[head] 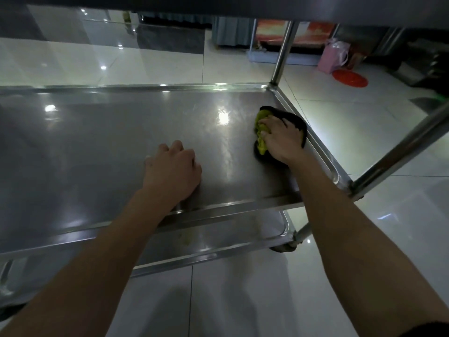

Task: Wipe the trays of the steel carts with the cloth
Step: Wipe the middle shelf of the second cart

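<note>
Below: one cloth [279,132], long axis near-to-far along tray [121,132] right rim | right hand [279,137] clamped on cloth | left hand [172,169] loosely curled, empty | two trays visible

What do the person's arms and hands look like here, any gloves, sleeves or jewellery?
Both hands are bare, with no gloves: the left hand and the right hand show no rings that can be made out, and neither wrist carries a watch or band. Both forearms are uncovered along their whole visible length. Only at the bottom right corner does a dark sleeve edge appear on the right arm.
</note>
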`<state>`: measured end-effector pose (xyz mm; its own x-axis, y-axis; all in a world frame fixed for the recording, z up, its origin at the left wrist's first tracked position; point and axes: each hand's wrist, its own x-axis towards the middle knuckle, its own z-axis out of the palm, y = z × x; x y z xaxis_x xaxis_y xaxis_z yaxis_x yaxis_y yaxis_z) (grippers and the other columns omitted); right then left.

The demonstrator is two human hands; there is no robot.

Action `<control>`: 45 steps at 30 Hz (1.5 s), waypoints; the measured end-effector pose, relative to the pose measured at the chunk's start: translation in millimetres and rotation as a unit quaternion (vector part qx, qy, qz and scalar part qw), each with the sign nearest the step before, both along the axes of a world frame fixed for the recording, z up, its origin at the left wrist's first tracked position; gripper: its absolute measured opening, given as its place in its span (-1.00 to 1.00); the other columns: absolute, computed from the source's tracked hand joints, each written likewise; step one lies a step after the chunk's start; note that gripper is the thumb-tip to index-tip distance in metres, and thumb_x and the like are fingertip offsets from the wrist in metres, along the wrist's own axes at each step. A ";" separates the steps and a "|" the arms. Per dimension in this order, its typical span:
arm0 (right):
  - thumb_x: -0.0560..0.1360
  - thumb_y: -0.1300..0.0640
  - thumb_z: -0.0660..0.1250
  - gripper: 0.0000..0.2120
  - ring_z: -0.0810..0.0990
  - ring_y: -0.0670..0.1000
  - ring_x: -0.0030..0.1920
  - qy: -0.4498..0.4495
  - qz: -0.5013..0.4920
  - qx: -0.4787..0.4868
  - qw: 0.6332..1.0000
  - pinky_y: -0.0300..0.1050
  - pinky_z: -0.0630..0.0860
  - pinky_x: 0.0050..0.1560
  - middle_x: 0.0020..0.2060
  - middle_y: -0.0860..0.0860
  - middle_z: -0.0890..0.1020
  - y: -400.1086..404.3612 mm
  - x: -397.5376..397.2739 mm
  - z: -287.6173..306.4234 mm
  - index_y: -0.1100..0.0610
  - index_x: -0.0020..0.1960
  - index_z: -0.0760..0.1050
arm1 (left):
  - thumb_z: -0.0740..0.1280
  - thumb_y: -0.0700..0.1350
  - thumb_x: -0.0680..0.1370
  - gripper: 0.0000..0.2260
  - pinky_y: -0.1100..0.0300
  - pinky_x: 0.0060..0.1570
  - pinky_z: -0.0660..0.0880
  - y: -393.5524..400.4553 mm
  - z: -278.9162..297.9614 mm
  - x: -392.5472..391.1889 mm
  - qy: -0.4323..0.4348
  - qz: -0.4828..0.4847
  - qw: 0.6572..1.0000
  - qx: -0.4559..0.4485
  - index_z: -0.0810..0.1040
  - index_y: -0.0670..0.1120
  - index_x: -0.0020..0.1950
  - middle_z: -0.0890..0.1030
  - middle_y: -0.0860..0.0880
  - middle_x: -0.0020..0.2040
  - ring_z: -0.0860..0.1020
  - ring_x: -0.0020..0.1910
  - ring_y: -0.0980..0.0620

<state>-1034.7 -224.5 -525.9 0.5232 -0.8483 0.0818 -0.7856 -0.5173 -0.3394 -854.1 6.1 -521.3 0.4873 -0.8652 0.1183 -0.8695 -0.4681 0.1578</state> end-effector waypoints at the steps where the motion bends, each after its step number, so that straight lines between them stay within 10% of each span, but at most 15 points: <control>1: 0.64 -0.03 0.10 -0.58 0.09 0.15 0.56 0.001 0.013 0.001 1.000 0.29 -0.02 0.52 0.57 -0.09 0.21 8.8 9.7 -0.3 -0.13 0.49 0.31 | 0.17 0.13 0.60 -0.68 -0.17 0.08 0.48 1.5 0.0 0.1 0.001 -0.002 1.000 -0.004 0.61 0.00 0.13 0.51 -0.05 0.15 0.46 0.16 -0.17; 16: 0.64 -0.11 -0.02 -0.53 -0.04 0.10 0.59 0.017 0.253 0.054 0.966 0.25 -0.17 0.53 0.60 -0.12 0.10 147.6 181.6 -8.4 -0.16 0.55 0.19 | 0.22 0.07 0.61 -0.74 -0.01 0.08 0.43 109.4 13.2 19.1 0.016 0.020 0.999 -0.024 0.62 -0.02 0.13 0.57 0.01 0.16 0.50 0.14 -0.09; 30: 0.67 -0.03 0.04 -0.57 0.10 0.20 0.56 -0.005 0.045 0.038 0.998 0.32 0.01 0.51 0.58 -0.03 0.18 45.6 -5.8 4.7 -0.09 0.53 0.25 | 0.25 0.22 0.54 -0.74 -0.07 0.16 0.45 96.8 23.9 -69.5 0.076 -0.015 0.997 -0.015 0.58 0.07 -0.06 0.51 0.08 0.00 0.48 0.14 -0.04; 40: 0.68 0.00 0.05 -0.59 0.10 0.12 0.56 -0.012 0.114 0.029 0.993 0.18 0.01 0.55 0.57 -0.05 0.22 122.7 -82.6 -1.9 -0.10 0.52 0.29 | 0.23 0.04 0.60 -0.78 -0.12 0.27 0.38 82.0 26.3 -114.5 0.051 -0.044 0.998 -0.021 0.62 -0.02 0.03 0.55 -0.02 0.11 0.48 0.21 -0.10; 45: 0.68 -0.04 0.05 -0.60 0.10 0.11 0.55 -0.043 0.131 0.017 0.990 0.22 0.04 0.52 0.57 -0.08 0.23 166.5 -77.4 -3.6 -0.12 0.51 0.31 | 0.31 -0.07 0.59 -0.84 0.04 -0.05 0.36 78.1 12.7 -141.4 0.049 -0.099 0.990 -0.089 0.66 -0.08 -0.01 0.60 -0.05 -0.01 0.52 0.06 -0.14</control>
<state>-1112.1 -58.0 -529.5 0.7185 -0.6868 0.1099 -0.5927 -0.6872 -0.4200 -995.5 84.2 -508.7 0.3260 -0.9148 0.2382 -0.9181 -0.2464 0.3104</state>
